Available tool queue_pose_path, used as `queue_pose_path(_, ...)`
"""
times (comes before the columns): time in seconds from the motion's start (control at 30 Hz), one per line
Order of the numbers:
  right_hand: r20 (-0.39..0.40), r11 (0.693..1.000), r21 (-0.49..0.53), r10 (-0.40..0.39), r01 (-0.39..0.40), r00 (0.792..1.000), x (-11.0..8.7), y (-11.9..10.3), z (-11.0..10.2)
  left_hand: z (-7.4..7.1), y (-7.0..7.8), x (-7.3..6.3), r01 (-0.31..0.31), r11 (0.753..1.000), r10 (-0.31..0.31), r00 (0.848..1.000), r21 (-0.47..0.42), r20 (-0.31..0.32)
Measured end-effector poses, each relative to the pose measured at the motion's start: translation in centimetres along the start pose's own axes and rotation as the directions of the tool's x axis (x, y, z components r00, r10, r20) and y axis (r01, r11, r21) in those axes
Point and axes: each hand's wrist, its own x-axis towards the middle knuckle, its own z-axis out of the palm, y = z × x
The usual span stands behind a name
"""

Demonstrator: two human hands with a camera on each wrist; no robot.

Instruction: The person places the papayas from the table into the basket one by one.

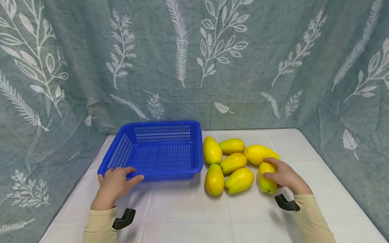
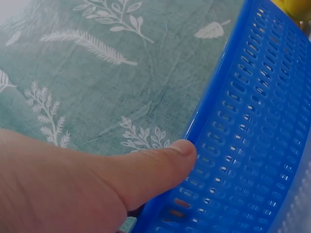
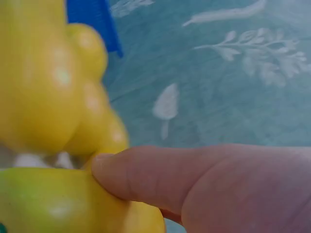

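A blue plastic basket [image 1: 162, 158] with slotted walls stands on the left side of the table, nothing inside it. My left hand [image 1: 115, 184] grips its front left rim, the fingers over the edge and the thumb [image 2: 165, 167] against the outer wall. On the right, my right hand [image 1: 285, 175] holds a yellow papaya [image 1: 267, 184] with a greenish end, thumb on its near left side and fingers over the far side. In the right wrist view the thumb [image 3: 141, 172] presses on that papaya [image 3: 53, 204]; the other fingers are mostly hidden.
Several more yellow papayas lie between basket and right hand, among them one [image 1: 212, 151] beside the basket wall and one [image 1: 259, 154] just behind the held fruit. A white cloth [image 1: 194, 212] covers the table. Patterned green curtains [image 1: 170, 84] close off the back and sides.
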Motion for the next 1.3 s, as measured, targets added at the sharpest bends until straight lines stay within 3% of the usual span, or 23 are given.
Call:
queue_pose_path(0.17,-0.046,0.991,0.057,-0.116,0.119,0.992,-1.0,-2.5,-1.2,0.1,0.0,0.1,0.003,1.0,-0.004,1.0,0.007,0.005)
queue_pose_path(0.37,-0.072,0.946,0.139,-0.287,0.294,0.955,0.7,-9.6,-1.3,0.3,-0.2,0.0,0.012,1.0,-0.012,1.0,0.013,-0.006)
queue_pose_path(0.5,-0.035,0.895,0.265,-0.362,0.358,0.932,3.0,-15.4,1.5,0.5,-0.4,-0.2,0.012,1.0,-0.012,1.0,0.017,-0.006)
queue_pose_path(0.63,0.048,0.859,0.376,-0.393,0.348,0.918,5.6,-20.2,6.6,0.5,-0.4,-0.3,0.018,1.0,-0.018,1.0,0.023,0.0)
queue_pose_path(0.77,0.169,0.875,0.396,-0.369,0.279,0.914,8.0,-22.8,12.0,0.5,-0.3,-0.4,0.025,0.999,-0.025,1.0,0.025,-0.002)
queue_pose_path(0.93,0.252,0.914,0.359,-0.291,0.19,0.923,9.7,-23.7,16.4,0.6,-0.1,-0.3,0.031,0.999,-0.031,0.999,0.006,0.011)
queue_pose_path(1.1,0.271,0.951,0.263,-0.236,0.164,0.933,10.5,-23.7,18.8,0.5,0.0,-0.1,0.035,0.999,-0.036,0.999,0.007,0.011)
queue_pose_path(1.3,0.285,0.979,0.148,-0.178,0.14,0.942,10.9,-23.7,19.9,0.0,-0.1,-0.1,0.017,1.0,-0.017,1.0,0.008,-0.012)
